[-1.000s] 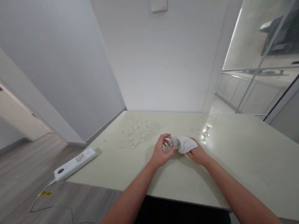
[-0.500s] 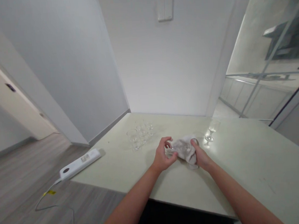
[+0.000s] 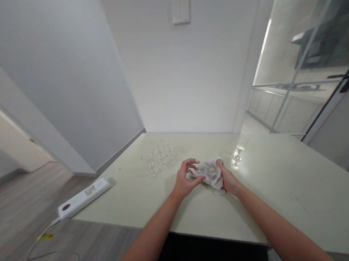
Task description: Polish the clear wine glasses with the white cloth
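Over the middle of a pale table (image 3: 284, 186), my left hand (image 3: 185, 181) curls its fingers around the rim end of a clear glass (image 3: 196, 170) lying sideways. My right hand (image 3: 228, 179) grips a white cloth (image 3: 214, 174) wrapped over the other end of that glass. Both hands hover close together just above the tabletop.
Several small clear glasses (image 3: 157, 158) stand in a cluster to the left of my hands. A stemmed glass (image 3: 238, 149) stands to the right, further back. A white power strip (image 3: 82, 197) lies at the table's left corner, its cable trailing to the wood floor. Glass partition at right.
The cloth, bunched in my right hand a second ago, now covers more of the glass. My hands have drawn closer together, and the camera view has shifted slightly.
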`<action>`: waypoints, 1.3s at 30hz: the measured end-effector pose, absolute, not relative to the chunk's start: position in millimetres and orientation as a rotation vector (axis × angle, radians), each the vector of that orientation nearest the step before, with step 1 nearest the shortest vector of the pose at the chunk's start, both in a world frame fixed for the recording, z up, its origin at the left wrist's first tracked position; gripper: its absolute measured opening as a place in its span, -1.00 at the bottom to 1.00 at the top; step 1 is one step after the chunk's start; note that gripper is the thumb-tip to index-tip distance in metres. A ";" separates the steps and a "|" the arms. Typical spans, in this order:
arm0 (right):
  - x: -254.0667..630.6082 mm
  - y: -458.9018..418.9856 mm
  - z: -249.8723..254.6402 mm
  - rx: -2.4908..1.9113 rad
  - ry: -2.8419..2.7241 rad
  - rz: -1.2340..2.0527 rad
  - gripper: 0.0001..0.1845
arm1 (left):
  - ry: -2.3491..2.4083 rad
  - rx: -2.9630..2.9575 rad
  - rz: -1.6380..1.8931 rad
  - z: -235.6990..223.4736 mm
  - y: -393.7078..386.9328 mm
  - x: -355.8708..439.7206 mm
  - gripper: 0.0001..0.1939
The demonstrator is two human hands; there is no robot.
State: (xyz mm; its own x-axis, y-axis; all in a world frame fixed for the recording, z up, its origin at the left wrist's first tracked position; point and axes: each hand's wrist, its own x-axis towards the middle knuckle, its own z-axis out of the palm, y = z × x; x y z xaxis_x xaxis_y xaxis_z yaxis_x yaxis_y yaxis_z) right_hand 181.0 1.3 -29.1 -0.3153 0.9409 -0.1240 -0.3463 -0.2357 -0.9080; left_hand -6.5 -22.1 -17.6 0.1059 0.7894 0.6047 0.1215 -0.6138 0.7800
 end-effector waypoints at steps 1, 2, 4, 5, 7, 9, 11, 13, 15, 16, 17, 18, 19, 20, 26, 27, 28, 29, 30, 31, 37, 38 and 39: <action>180.9 0.8 -30.2 -0.879 -1.026 1.724 -0.40 | 0.900 1.816 1.551 -17.7 -21.3 -6.6 -0.33; 181.0 0.0 -31.2 -0.863 -1.042 1.732 -0.40 | 0.919 1.795 1.557 -17.8 -20.5 -6.7 -0.33; 181.7 -2.3 -32.5 -0.836 -1.086 1.730 -0.42 | 0.975 1.738 1.579 -17.3 -18.9 -6.7 -0.36; 182.3 -3.8 -32.7 -0.841 -1.108 1.709 -0.46 | 1.008 1.705 1.592 -16.8 -18.3 -6.7 -0.38; 184.1 -7.1 -32.4 -0.901 -1.157 1.642 -0.50 | 1.065 1.645 1.616 -15.7 -17.7 -6.8 -0.42; 186.1 -9.8 -31.7 -0.987 -1.224 1.574 -0.46 | 1.099 1.609 1.637 -14.9 -17.7 -6.8 -0.44; 187.7 -10.8 -31.6 -1.042 -1.291 1.535 -0.45 | 1.111 1.607 1.647 -14.8 -18.2 -6.5 -0.42; 188.6 -9.9 -32.8 -1.061 -1.313 1.518 -0.45 | 1.112 1.626 1.642 -15.2 -18.9 -6.0 -0.40; 188.8 -7.9 -35.0 -1.079 -1.298 1.518 -0.47 | 1.115 1.641 1.636 -15.4 -19.3 -5.3 -0.38; 188.7 -6.7 -36.2 -1.085 -1.290 1.523 -0.49 | 1.119 1.643 1.634 -15.3 -19.4 -5.0 -0.37; 188.5 -5.5 -37.2 -1.087 -1.287 1.525 -0.50 | 1.123 1.645 1.632 -15.2 -19.3 -4.8 -0.37; 188.1 -4.5 -38.2 -1.083 -1.296 1.520 -0.52 | 1.128 1.650 1.630 -15.2 -19.1 -4.7 -0.36; 187.8 -3.6 -38.9 -1.072 -1.316 1.506 -0.53 | 1.132 1.660 1.626 -15.4 -18.8 -4.7 -0.37; 187.4 -2.9 -39.3 -1.057 -1.344 1.483 -0.54 | 1.135 1.674 1.624 -16.2 -18.5 -4.8 -0.37; 187.0 -0.4 -37.7 -1.094 -1.452 1.266 -0.61 | 1.181 1.878 1.630 -25.7 -19.2 -8.8 -0.33; 186.8 -0.2 -37.5 -1.144 -1.458 1.219 -0.64 | 1.184 1.950 1.624 -24.4 -19.3 -9.9 -0.32; 186.1 -0.1 -37.5 -1.186 -1.473 1.179 -0.67 | 1.183 2.027 1.610 -20.9 -19.2 -10.6 -0.31; 185.0 -0.2 -37.7 -1.214 -1.503 1.146 -0.69 | 1.180 2.104 1.593 -15.1 -18.7 -10.6 -0.30; 183.3 -0.3 -38.2 -1.218 -1.546 1.127 -0.69 | 1.178 2.169 1.574 -7.0 -17.9 -9.4 -0.30; 181.4 -0.5 -38.7 -1.192 -1.600 1.115 -0.68 | 1.170 2.220 1.553 2.6 -16.7 -6.5 -0.30; 178.9 0.0 -39.2 -1.037 -1.727 1.152 -0.54 | 1.043 2.362 1.375 52.5 2.8 45.2 -0.34; 181.2 0.0 -38.6 -1.050 -1.696 1.167 -0.52 | 1.025 2.368 1.363 55.6 7.9 55.8 -0.35; 183.7 -0.1 -38.0 -1.062 -1.671 1.177 -0.50 | 1.021 2.344 1.364 57.8 13.3 65.8 -0.37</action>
State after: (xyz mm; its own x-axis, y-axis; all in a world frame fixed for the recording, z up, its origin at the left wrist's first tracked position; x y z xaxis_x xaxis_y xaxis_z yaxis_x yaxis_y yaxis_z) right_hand 183.7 -0.1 -38.0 -0.3143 0.9381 0.1458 0.1787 0.2093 -0.9614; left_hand 65.8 13.3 57.8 0.3189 0.6751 0.6653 0.4480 -0.7259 0.5219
